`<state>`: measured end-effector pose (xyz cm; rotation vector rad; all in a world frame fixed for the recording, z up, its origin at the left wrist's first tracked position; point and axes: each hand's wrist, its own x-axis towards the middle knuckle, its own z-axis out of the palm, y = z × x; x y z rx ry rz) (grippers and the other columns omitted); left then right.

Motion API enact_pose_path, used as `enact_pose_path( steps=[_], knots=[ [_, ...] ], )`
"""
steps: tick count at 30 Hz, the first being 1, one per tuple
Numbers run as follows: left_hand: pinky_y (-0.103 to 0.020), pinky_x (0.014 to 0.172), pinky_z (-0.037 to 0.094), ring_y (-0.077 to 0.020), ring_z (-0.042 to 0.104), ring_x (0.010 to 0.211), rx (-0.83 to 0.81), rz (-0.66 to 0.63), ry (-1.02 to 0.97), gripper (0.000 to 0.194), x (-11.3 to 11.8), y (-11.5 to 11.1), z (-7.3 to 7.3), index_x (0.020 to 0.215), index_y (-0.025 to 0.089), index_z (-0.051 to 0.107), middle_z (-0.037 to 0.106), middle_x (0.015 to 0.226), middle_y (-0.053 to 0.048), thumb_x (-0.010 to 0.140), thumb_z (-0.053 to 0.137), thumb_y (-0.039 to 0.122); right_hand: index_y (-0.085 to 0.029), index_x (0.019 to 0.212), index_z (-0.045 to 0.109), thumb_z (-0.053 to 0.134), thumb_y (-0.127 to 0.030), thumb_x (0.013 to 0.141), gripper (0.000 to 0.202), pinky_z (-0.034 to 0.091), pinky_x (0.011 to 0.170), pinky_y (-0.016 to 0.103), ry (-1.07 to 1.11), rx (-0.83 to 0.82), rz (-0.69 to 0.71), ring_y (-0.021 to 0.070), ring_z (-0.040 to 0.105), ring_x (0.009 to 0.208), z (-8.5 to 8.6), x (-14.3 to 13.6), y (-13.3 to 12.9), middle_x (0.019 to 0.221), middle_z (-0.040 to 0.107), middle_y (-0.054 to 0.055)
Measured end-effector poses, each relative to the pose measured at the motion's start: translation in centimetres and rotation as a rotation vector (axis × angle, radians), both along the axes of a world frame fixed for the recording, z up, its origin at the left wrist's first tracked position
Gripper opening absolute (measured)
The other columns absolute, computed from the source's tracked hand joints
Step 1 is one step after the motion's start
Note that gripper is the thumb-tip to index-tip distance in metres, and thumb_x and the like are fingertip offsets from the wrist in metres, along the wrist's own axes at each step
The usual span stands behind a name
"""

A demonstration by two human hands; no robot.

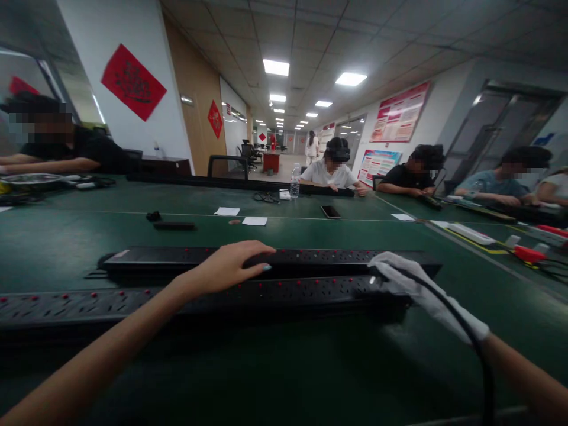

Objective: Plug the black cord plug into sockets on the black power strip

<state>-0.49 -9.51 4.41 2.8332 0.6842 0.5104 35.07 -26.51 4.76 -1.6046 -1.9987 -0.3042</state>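
- Bench: deep green, a thin pale line running toward its far edge.
- Front power strip, nearer the bench's near edge: black, dotted with red.
- Rear power strip: black, also red-dotted.
- Glove on the right hand: white.
- Cable: black.
- Left hand: thumbnail pale blue.
- Papers toward the far edge: white.

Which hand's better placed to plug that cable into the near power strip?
Right, I'd say: the right hand holds the end of the black cable, metal prongs showing close to the near power strip. The left hand looks empty, open around the strip's middle.
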Motion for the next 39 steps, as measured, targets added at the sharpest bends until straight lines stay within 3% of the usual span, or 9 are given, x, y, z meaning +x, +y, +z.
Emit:
enact_pose_path(
  steps=[3, 6, 11, 17, 20, 24, 31, 39],
  knots=[
    [-0.035, 0.093, 0.036, -0.0204, 0.048, 0.108, 0.071, -0.104, 0.114, 0.045, 4.5, -3.7, -0.1, 0.122, 0.027, 0.043, 0.051, 0.121, -0.002, 0.083, 0.037, 0.050, -0.027, 0.097, 0.060, 0.034, -0.044, 0.086, 0.033, 0.048, 0.066, 0.028, 0.046, -0.159, 0.055, 0.0177, 0.060, 0.079, -0.4, -1.8, 0.5, 0.089, 0.064, 0.006],
    [-0.039, 0.092, 0.035, -0.0241, 0.045, 0.110, 0.119, -0.103, 0.138, 0.056, 7.7, -5.9, -1.6, 0.128, 0.022, 0.036, 0.046, 0.126, -0.007, 0.082, 0.036, 0.054, -0.023, 0.091, 0.060, 0.033, -0.038, 0.087, 0.030, 0.046, 0.064, 0.025, 0.048, -0.225, 0.101, 0.0149, 0.060, 0.071, -0.9, -2.1, 1.5, 0.082, 0.064, 0.004],
    [-0.046, 0.087, 0.035, -0.0325, 0.043, 0.110, 0.144, -0.067, 0.170, 0.076, 12.8, -7.0, -4.7, 0.130, 0.013, 0.031, 0.042, 0.127, -0.018, 0.074, 0.041, 0.063, -0.021, 0.094, 0.056, 0.037, -0.026, 0.085, 0.022, 0.043, 0.072, 0.026, -0.059, -0.121, 0.075, 0.0141, 0.059, 0.078, -2.6, -1.5, 3.0, 0.087, 0.062, 0.005],
    [-0.046, 0.076, 0.038, -0.0332, 0.048, 0.097, 0.152, -0.012, 0.158, 0.082, 18.6, -8.0, -6.0, 0.126, 0.007, 0.035, 0.048, 0.113, -0.024, 0.071, 0.040, 0.067, -0.020, 0.097, 0.055, 0.041, -0.025, 0.083, 0.021, 0.043, 0.069, 0.027, -0.204, -0.126, 0.080, 0.0145, 0.058, 0.076, -2.3, 0.2, 2.8, 0.086, 0.062, 0.006],
    [-0.043, 0.067, 0.039, -0.0307, 0.050, 0.085, 0.185, 0.108, 0.156, 0.080, 19.3, -8.4, -6.5, 0.113, 0.003, 0.047, 0.051, 0.097, -0.023, 0.070, 0.037, 0.071, -0.020, 0.094, 0.057, 0.044, -0.026, 0.081, 0.019, 0.042, 0.066, 0.027, -0.256, -0.092, 0.036, 0.0142, 0.057, 0.071, -2.1, 0.3, 2.7, 0.083, 0.062, 0.006],
    [-0.038, 0.064, 0.038, -0.0256, 0.050, 0.075, 0.296, 0.165, 0.148, 0.068, 18.7, -8.8, -6.8, 0.094, 0.005, 0.054, 0.053, 0.085, -0.016, 0.073, 0.039, 0.068, -0.019, 0.095, 0.057, 0.045, -0.024, 0.080, 0.019, 0.042, 0.068, 0.027, -0.231, -0.065, 0.089, 0.0144, 0.058, 0.074, -2.6, -0.1, 3.0, 0.084, 0.062, 0.005],
    [-0.037, 0.064, 0.038, -0.0242, 0.048, 0.073, 0.411, 0.182, 0.152, 0.065, 18.7, -9.0, -7.0, 0.091, 0.005, 0.055, 0.052, 0.082, -0.014, 0.074, 0.041, 0.066, -0.019, 0.096, 0.055, 0.044, -0.020, 0.080, 0.019, 0.041, 0.064, 0.025, -0.184, -0.133, 0.193, 0.0121, 0.055, 0.070, -2.6, -0.5, 3.3, 0.079, 0.060, 0.003],
    [-0.038, 0.066, 0.038, -0.0246, 0.048, 0.074, 0.426, 0.188, 0.173, 0.068, 18.5, -9.0, -7.1, 0.099, 0.003, 0.054, 0.051, 0.084, -0.014, 0.073, 0.042, 0.065, -0.018, 0.099, 0.056, 0.045, -0.020, 0.079, 0.022, 0.041, 0.063, 0.025, -0.257, -0.075, 0.109, 0.0127, 0.056, 0.069, -3.1, -0.6, 3.0, 0.078, 0.061, 0.003]
  ],
)
